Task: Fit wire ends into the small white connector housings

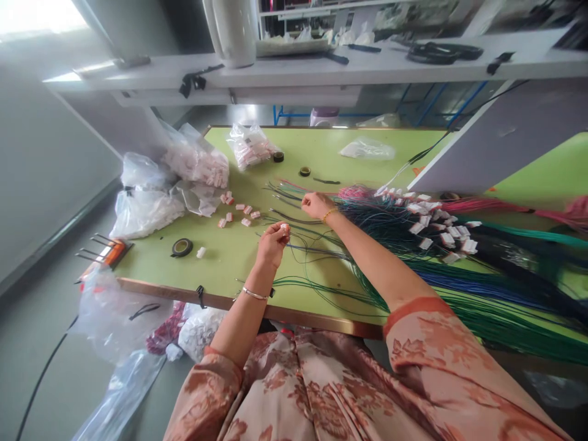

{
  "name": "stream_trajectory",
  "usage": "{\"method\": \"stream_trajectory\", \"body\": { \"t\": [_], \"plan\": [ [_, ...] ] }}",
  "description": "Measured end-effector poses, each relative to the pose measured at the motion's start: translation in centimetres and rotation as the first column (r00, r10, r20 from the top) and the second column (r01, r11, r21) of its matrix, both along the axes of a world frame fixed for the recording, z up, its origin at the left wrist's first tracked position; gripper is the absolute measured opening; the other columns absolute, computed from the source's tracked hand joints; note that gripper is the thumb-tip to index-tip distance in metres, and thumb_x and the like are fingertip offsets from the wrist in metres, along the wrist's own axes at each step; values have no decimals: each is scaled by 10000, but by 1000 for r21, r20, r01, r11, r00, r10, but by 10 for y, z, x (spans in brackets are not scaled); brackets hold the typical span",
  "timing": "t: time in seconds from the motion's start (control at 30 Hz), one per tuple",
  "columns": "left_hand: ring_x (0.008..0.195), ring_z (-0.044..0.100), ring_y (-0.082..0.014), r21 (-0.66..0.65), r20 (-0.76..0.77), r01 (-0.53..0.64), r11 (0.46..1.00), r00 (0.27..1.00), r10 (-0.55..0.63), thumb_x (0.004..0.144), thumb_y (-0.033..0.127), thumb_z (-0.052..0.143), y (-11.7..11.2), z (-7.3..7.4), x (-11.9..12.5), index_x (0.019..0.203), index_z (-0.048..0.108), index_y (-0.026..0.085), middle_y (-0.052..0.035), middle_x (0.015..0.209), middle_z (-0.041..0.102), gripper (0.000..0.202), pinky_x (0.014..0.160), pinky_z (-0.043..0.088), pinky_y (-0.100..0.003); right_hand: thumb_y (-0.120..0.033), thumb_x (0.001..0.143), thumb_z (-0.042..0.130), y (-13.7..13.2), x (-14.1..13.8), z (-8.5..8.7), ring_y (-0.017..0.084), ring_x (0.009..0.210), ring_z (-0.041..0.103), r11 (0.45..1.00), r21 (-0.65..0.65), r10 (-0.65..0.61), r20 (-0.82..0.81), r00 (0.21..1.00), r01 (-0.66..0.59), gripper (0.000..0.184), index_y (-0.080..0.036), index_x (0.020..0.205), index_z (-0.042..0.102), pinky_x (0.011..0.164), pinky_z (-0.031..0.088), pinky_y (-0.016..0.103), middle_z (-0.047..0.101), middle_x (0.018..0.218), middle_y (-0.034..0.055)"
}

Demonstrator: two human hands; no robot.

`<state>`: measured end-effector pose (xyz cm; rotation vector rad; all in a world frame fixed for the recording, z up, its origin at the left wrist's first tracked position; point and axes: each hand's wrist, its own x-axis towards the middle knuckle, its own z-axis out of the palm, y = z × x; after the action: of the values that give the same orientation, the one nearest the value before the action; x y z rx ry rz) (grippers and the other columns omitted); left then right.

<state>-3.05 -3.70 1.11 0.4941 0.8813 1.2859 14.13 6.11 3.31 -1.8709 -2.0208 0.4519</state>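
My left hand (pixel 272 244) is closed in a pinch around a small white-and-orange connector housing (pixel 285 229), held above the green table. To its right and farther back, my right hand (pixel 318 207) has its fingers curled together over the loose ends of the dark wires (pixel 289 215). What those fingers hold, if anything, is hidden. Several loose connector housings (pixel 247 209) lie left of my hands. Under and beyond my right forearm spreads a thick bundle of green and black wires (pixel 367 220), with many white connectors (pixel 448 233) fitted on wires at the right.
Plastic bags of connectors (pixel 197 159) stand at the table's left and back. Black tape rolls (pixel 182 247) and a white piece (pixel 201 252) lie on the green table (pixel 220 269). An orange block with metal prongs (pixel 108 256) sits at the left corner. A shelf (pixel 294 72) crosses above.
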Motion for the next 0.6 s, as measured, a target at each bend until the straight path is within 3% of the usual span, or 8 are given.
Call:
{"method": "stream_trajectory", "body": {
  "t": [0.07, 0.23, 0.47, 0.6],
  "plan": [
    [615, 531, -56, -14, 9, -4, 1000, 1000, 4, 654, 119, 732, 0, -3, -1, 826, 637, 127, -9, 728, 633, 197, 608, 423, -189, -189, 747, 632, 13, 0, -12, 183, 819, 626, 995, -81, -49, 105, 993, 58, 141, -193, 858, 719, 718, 439, 257, 730, 944, 77],
    [615, 537, -57, -24, 20, -3, 1000, 1000, 4, 646, 117, 735, 1, -8, -5, 811, 628, 132, -6, 718, 634, 198, 602, 422, -185, -178, 788, 596, 24, -1, -30, 208, 868, 641, 992, -115, -31, 199, 979, 54, 160, -179, 898, 712, 724, 441, 267, 721, 988, 120],
    [614, 528, -58, -31, 31, -1, 1000, 1000, 2, 643, 123, 737, 2, -9, -8, 830, 634, 131, -10, 742, 643, 213, 610, 420, -197, -176, 863, 515, 24, 6, -30, 244, 823, 650, 999, -52, 16, 266, 964, -2, 249, -141, 1083, 626, 699, 426, 301, 705, 946, 170],
    [622, 534, -62, -25, 30, 2, 1000, 1000, -1, 647, 130, 732, 1, -9, -7, 836, 635, 127, -11, 743, 643, 212, 616, 418, -203, -196, 895, 453, 22, 2, -25, 215, 793, 625, 999, 33, -17, 156, 988, 12, 213, -163, 997, 636, 694, 413, 290, 707, 918, 132]
  ]
}}
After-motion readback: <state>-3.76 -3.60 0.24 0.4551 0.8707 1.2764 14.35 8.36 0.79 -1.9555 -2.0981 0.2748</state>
